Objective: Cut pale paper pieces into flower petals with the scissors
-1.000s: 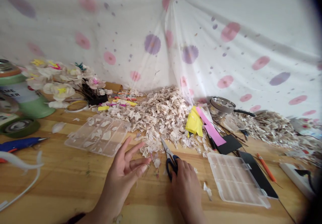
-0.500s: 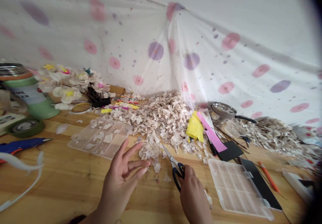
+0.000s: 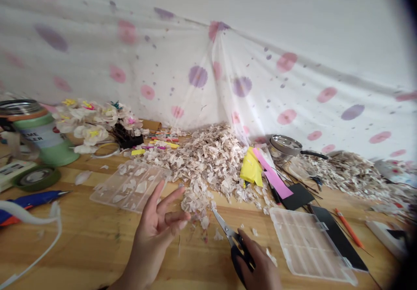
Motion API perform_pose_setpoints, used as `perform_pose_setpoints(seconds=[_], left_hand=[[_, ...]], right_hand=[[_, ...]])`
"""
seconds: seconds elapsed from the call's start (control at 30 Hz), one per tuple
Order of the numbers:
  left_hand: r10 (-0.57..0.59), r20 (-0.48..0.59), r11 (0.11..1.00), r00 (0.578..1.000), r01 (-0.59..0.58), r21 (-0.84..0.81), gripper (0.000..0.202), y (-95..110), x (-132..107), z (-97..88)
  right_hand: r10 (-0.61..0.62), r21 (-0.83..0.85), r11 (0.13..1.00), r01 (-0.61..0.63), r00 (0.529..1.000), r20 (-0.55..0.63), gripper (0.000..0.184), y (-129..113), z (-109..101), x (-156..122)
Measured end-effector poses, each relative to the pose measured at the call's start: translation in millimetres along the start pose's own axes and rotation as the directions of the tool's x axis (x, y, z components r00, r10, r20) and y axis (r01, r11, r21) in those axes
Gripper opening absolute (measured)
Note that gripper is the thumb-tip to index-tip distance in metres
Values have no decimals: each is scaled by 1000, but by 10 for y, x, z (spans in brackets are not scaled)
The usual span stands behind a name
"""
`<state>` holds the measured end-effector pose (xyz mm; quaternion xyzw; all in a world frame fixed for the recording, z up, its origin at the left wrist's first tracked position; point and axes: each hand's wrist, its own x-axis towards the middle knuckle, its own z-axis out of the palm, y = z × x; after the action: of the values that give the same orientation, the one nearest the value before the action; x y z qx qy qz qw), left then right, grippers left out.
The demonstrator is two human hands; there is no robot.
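Observation:
My right hand (image 3: 259, 261) is closed around the dark handles of a pair of scissors (image 3: 226, 229). Their blades point up and left, toward loose pale petals (image 3: 197, 203) at the front of the heap. My left hand (image 3: 156, 233) is raised to the left of the scissors. Its thumb and forefinger tips are pinched close together while the other fingers spread upward. Whatever lies between the tips is too small to make out. A clear plastic tray (image 3: 107, 196) with several petals in it lies behind my left hand.
A large petal heap (image 3: 215, 155) fills the table's middle. On the right lie an open clear compartment box (image 3: 304, 246), an orange pen-like tool (image 3: 348, 229) and yellow paper (image 3: 250, 168). Leftward are green tape (image 3: 35, 178), a blue-handled tool (image 3: 31, 198), a green canister (image 3: 48, 140) and paper flowers (image 3: 94, 118).
The scissors and my right hand have shifted down and right, away from my left hand. My left hand keeps its pinched pose. The camera's view has tilted slightly up.

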<state>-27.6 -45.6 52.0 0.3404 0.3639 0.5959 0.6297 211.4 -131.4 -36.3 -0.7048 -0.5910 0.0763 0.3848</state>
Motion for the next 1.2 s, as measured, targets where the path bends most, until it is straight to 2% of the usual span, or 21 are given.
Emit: perform_pose_setpoints(seconds=[0.17,0.27,0.4,0.53,0.67,0.77,0.9,1.2], left_hand=[[5,-16,1000,1000,-5,6,97,16,-3,-8],[4,-27,1000,1000,-3,18,98,23,-13,-17],[-107,-43,994,993,107,1,97,59,-4,19],[-238,-33,971,971,237,-24,99,99,27,87],[-226,-23,974,974,227,16,100,104,19,122],[-174,12,984,985,174,27,101,89,-8,109],[-154,46,988,987,152,34,101,66,-27,75],[-180,40,982,983,177,67,101,61,-15,60]], right_hand=[[-8,42,999,8,1000,-11,37,-114,71,11],[-47,146,988,50,999,-23,37,-192,127,4],[-143,220,963,157,987,-75,34,-297,135,-8],[-329,134,934,332,943,-47,38,-431,-30,76],[-476,-47,876,480,876,77,53,-591,-240,229],[-510,-167,833,528,849,140,53,-667,-301,310],[-566,-281,755,593,805,178,54,-676,-274,346],[-614,-362,691,626,772,163,53,-632,-267,384]])
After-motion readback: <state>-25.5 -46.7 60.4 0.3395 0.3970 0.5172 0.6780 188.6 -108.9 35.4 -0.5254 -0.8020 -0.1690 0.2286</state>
